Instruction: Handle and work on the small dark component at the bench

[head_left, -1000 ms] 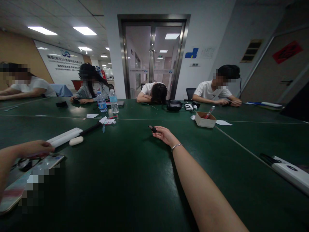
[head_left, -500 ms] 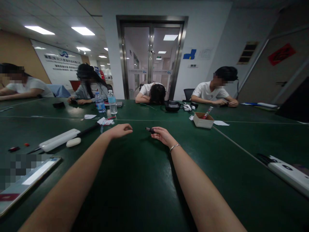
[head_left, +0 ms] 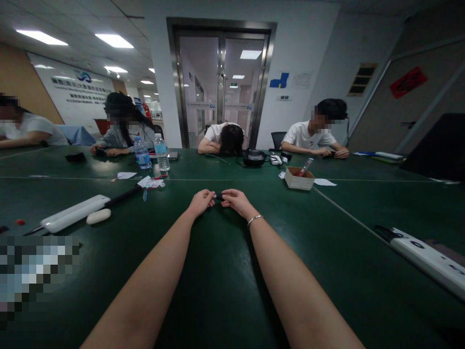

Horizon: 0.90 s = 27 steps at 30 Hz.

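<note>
Between my two hands is a small black stick-like object with a lighter, shiny end; its exact kind is too small to tell. My right hand, with a silver bangle on its wrist, pinches the dark end. At the shiny end, my left hand has thumb and fingers closed on the tip. Both hands are low over the green table, and the fingers cover part of the object.
Two water bottles stand at back left near paper scraps. A white device and a white oval object lie left. At right are a small box and a white strip-like device. Several people sit across the table.
My left hand has moved right and closed on the shiny end of the small black object. My right hand still holds the other end. The view has turned slightly right.
</note>
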Tool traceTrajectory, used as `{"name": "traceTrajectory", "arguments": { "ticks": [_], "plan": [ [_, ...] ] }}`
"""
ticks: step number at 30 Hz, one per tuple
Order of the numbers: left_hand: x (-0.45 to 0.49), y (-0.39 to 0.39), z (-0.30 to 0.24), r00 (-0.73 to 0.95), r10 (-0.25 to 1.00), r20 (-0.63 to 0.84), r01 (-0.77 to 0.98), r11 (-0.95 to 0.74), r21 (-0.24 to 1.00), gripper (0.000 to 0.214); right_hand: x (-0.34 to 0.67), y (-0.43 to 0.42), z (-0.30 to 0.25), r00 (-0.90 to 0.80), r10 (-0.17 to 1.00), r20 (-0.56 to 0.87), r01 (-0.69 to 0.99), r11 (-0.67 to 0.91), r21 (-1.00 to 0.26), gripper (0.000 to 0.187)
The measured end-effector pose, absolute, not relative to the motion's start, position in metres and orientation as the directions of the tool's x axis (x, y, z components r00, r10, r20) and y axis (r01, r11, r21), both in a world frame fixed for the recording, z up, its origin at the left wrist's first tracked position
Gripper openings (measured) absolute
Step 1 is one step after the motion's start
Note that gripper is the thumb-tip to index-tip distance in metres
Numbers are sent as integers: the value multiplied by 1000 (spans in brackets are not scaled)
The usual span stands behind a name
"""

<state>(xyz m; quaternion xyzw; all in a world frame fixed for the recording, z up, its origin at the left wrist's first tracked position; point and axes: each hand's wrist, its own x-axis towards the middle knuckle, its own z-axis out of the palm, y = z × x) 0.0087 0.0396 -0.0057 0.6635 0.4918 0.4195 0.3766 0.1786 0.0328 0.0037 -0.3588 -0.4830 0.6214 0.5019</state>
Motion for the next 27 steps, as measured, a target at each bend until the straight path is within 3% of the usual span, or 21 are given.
{"name": "traceTrajectory", "arguments": {
  "ticks": [7, 10, 14, 18, 22, 27],
  "plan": [
    [13, 30, 0, 101, 956, 274, 663, -271, 698, 44, 181, 33, 5, -284, 957, 57, -279, -26, -960, 18],
    [16, 23, 7, 66, 967, 245, 775, -204, 597, 49, 181, 32, 6, -309, 950, 40, -252, -41, -967, 21],
    [17, 21, 13, 43, 981, 187, 814, -143, 562, 53, 184, 33, 7, -367, 930, 34, -252, -64, -966, 24],
    [15, 21, 11, 67, 977, 201, 781, -177, 599, 55, 185, 33, 7, -373, 927, 35, -276, -75, -958, 23],
    [13, 24, 4, 88, 963, 255, 697, -243, 675, 45, 182, 33, 7, -303, 953, -3, -276, -91, -957, 10],
    [12, 33, -5, 154, 907, 391, 416, -419, 807, 20, 180, 33, 9, -264, 964, -16, -301, -98, -949, 3]
  ]
}}
